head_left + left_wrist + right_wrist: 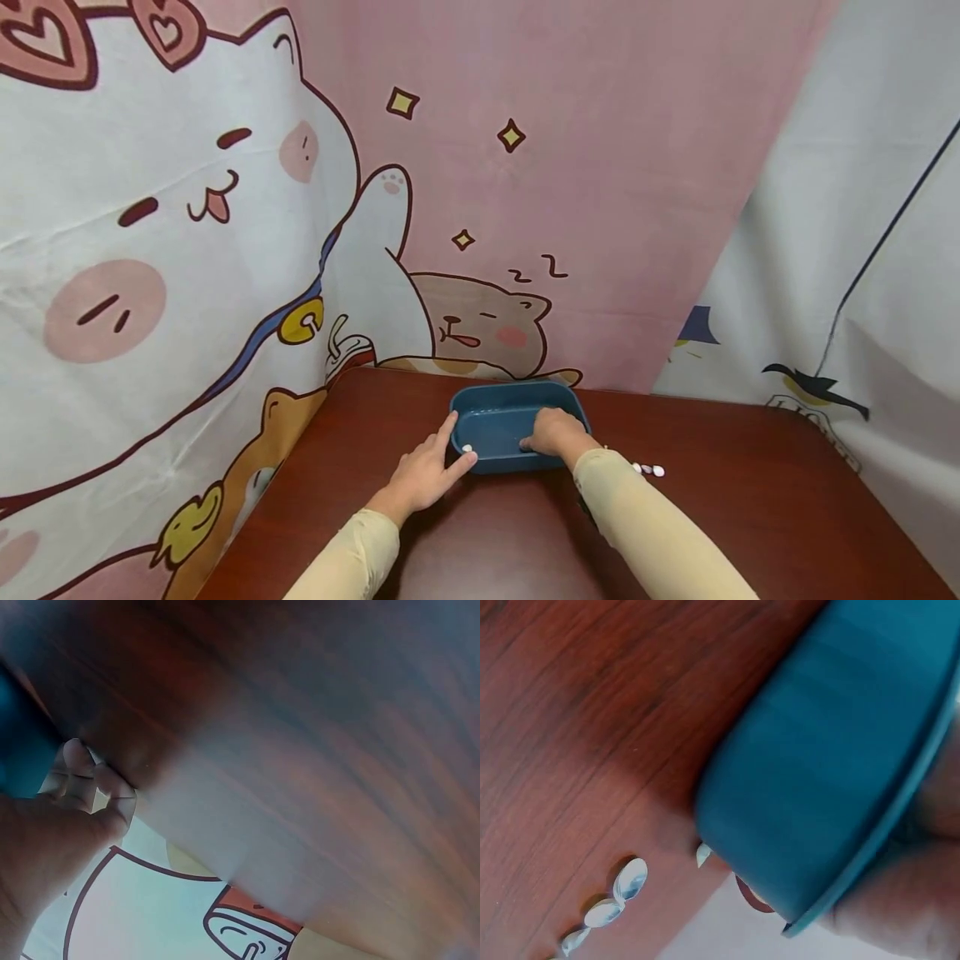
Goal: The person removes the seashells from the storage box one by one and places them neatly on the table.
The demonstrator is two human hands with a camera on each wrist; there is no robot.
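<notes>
A blue rectangular tray with raised walls lies on the table. At its left end is my left hand, index finger reaching along the rim and thumb spread toward the near corner. A small white oval piece shows beside that thumb. In the left wrist view, the left hand's fingers bend slightly against the outside of the tray. My right hand reaches over the near right wall, fingers pointing down inside the tray. Whether its fingertips pinch anything is hidden. The right wrist view shows the tray's outer wall below this hand.
Several small white oval pieces, one of them a glossy piece, lie in a row on the table to the right of the tray. The brown wooden table meets a printed cloth at the back and left.
</notes>
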